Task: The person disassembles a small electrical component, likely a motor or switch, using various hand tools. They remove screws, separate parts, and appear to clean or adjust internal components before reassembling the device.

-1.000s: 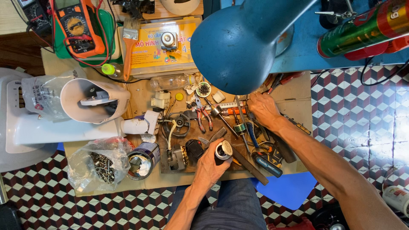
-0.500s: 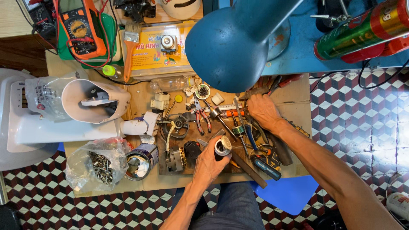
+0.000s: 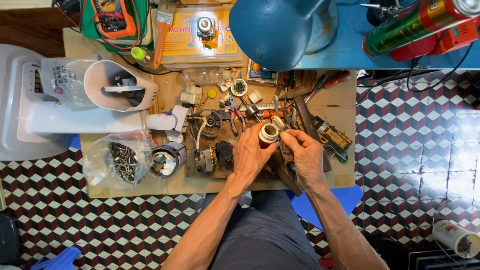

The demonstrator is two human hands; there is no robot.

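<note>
the left hand (image 3: 252, 152) is curled shut around a small white cylinder (image 3: 268, 134) with a red band and an open round mouth, holding it just above the middle of the low cardboard-topped table (image 3: 345, 107). the right hand (image 3: 305, 155) sits at 3 o'clock of the cylinder, nearly touching it, its fingertips (image 3: 290, 136) pinched together on something small and thin at the cylinder's rim; what that small piece is cannot be told.

at 12 o'clock of the hands lies a heap of tools: red-handled pliers (image 3: 235, 117), screwdrivers and a hammer (image 3: 302, 107). at 3 o'clock of the right hand lies a yellow and black tool (image 3: 332, 137). at 9 o'clock of the left hand rests a small motor with copper windings (image 3: 205, 159), and further the same way a shiny metal cylinder (image 3: 167, 159) and a clear plastic bag of screws (image 3: 120, 162). at 10 o'clock stands a white appliance housing (image 3: 117, 92), partly wrapped in plastic, with a black wheel-shaped part (image 3: 212, 122) between it and the hands.

at 12 o'clock, well above the tools, a blue lamp shade (image 3: 277, 30) hangs over the table. at 11 o'clock are an orange multimeter (image 3: 112, 17), a paintbrush (image 3: 161, 32) and a flat yellow box (image 3: 200, 42). at 1 o'clock lies a green and red canister (image 3: 415, 27). the floor (image 3: 415, 150) under the table has a cube-pattern tile in dark red, black and white.
</note>
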